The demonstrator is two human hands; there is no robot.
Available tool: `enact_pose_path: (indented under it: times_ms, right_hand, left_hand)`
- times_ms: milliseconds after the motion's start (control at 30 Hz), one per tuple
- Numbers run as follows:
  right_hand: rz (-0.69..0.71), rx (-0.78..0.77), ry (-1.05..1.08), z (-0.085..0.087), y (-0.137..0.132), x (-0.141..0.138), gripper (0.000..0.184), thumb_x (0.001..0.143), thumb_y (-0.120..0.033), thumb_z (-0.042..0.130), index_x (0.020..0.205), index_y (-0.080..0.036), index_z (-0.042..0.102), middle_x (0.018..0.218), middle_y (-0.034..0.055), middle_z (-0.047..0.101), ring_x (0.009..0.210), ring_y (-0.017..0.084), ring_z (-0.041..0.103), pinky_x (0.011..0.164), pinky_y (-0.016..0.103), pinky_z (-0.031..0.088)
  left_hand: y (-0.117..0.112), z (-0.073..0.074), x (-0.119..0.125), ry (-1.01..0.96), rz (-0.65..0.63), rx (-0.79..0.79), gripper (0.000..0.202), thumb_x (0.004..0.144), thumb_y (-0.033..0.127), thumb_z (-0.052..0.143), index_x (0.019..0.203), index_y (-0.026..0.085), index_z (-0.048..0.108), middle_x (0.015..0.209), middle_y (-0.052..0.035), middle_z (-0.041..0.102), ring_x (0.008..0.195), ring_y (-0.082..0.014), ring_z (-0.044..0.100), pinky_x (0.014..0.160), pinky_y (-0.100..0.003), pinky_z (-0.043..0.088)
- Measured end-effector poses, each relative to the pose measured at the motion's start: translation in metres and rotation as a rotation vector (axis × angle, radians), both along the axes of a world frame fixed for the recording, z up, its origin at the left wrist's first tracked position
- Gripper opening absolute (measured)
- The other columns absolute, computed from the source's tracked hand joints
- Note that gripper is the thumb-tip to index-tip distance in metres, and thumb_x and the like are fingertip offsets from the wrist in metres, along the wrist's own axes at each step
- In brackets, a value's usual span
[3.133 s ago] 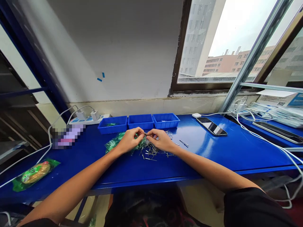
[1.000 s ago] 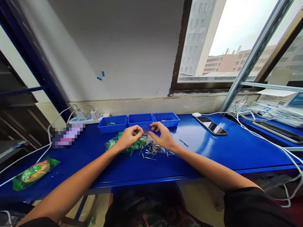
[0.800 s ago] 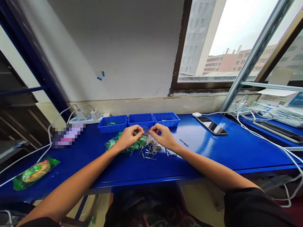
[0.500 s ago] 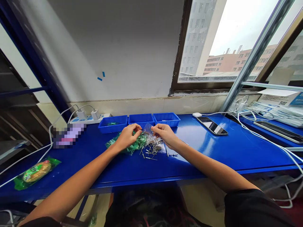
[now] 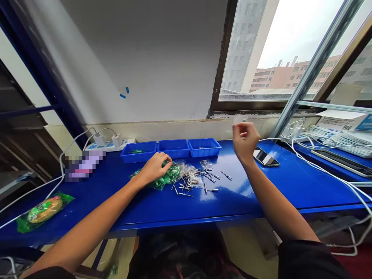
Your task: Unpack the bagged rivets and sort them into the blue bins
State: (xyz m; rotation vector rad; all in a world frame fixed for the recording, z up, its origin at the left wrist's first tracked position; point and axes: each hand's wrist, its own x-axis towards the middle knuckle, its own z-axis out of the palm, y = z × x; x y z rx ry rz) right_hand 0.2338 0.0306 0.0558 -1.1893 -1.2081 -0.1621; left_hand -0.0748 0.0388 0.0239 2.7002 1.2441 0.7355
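Observation:
My right hand is raised above the table to the right, fingers pinched. A faint, see-through piece that looks like a small clear plastic bag shows at its fingertips. Over a pile of green plastic packets rests my left hand, its fingers curved and thumb apart, with nothing visible between them. Beside the green packets lies a heap of metal pop rivets mixed with clear bags. Several loose rivets are scattered to the right. A small clear bag with contents lies behind them.
Three blue bins stand in a row near the wall; the left one has green packets in it. A phone with a white cable lies at right. A power strip and a wrapped bread are at left on the blue table.
My right hand has moved away from my left, up and to the right, with the clear bag apparently in it. My left hand has stayed nearly still over the green packets.

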Motion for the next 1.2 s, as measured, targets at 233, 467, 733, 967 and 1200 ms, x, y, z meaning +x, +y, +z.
enact_pose_path:
  times_ms: [233, 467, 733, 967, 1200]
  right_hand:
    - [0.251, -0.311, -0.424, -0.032, 0.013, -0.035, 0.008, 0.076, -0.022, 0.054, 0.075, -0.020, 0.062, 0.071, 0.0034, 0.058, 0.070, 0.018, 0.052, 0.069, 0.033, 0.038]
    - [0.514, -0.415, -0.553, -0.056, -0.003, -0.085, 0.010, 0.072, -0.024, 0.063, 0.081, -0.021, 0.066, 0.081, 0.0060, 0.061, 0.085, 0.022, 0.052, 0.081, 0.037, 0.039]
    - [0.600, -0.507, -0.324, -0.057, 0.001, -0.092, 0.015, 0.067, -0.009, 0.056, 0.057, -0.020, 0.056, 0.067, 0.0031, 0.060, 0.070, 0.017, 0.052, 0.075, 0.037, 0.039]
    - [0.713, -0.580, 0.056, -0.050, 0.003, -0.086, 0.012, 0.076, -0.028, 0.051, 0.067, -0.019, 0.050, 0.061, 0.0011, 0.058, 0.054, 0.013, 0.054, 0.051, 0.028, 0.040]
    - [0.882, -0.606, 0.280, -0.049, -0.006, -0.096, 0.015, 0.078, -0.033, 0.052, 0.072, -0.021, 0.046, 0.065, 0.0022, 0.062, 0.058, 0.013, 0.061, 0.047, 0.025, 0.044]
  left_hand:
    - [-0.006, -0.004, 0.006, 0.071, -0.076, -0.017, 0.019, 0.085, 0.031, 0.046, 0.091, 0.019, 0.060, 0.098, -0.0049, 0.061, 0.096, -0.0219, 0.050, 0.084, -0.036, 0.040]
    - [-0.017, 0.001, 0.013, 0.118, -0.060, -0.031, 0.020, 0.085, 0.032, 0.046, 0.093, 0.020, 0.060, 0.101, -0.0056, 0.062, 0.100, -0.0242, 0.050, 0.081, -0.038, 0.038]
    - [-0.017, 0.002, 0.012, 0.120, -0.069, -0.036, 0.019, 0.085, 0.031, 0.047, 0.092, 0.020, 0.060, 0.100, -0.0049, 0.062, 0.098, -0.0236, 0.050, 0.082, -0.038, 0.037]
    - [-0.017, 0.002, 0.013, 0.098, -0.046, -0.023, 0.019, 0.086, 0.032, 0.046, 0.093, 0.020, 0.060, 0.101, -0.0042, 0.062, 0.097, -0.0235, 0.050, 0.082, -0.038, 0.037]
    - [-0.016, -0.001, 0.014, 0.041, -0.021, -0.011, 0.027, 0.085, 0.038, 0.049, 0.102, 0.017, 0.056, 0.103, -0.0073, 0.062, 0.100, -0.0253, 0.050, 0.082, -0.039, 0.038]
